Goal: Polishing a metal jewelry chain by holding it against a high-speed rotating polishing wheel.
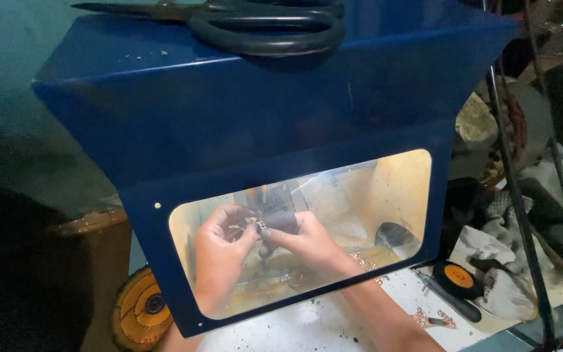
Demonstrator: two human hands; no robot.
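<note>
A blue metal cabinet (229, 111) with a clear, lit viewing window (360, 195) fills most of the view and stands on a white, speckled table (307, 326). Large black-handled scissors (255, 23) lie on its far top surface. Inside the window, the left hand (219, 251) and the right hand (307, 241) meet near the centre, just in front of a dark abrasive wheel (274, 210). Both hands are closed in a narrow pinch on a small metal piece (260, 224) held between their fingertips; its exact form is too small to tell. On the table to the right lie a black-and-orange disc (457, 277), a dark-handled tool (447, 296) and a small copper-coloured chain piece (434, 319).
</note>
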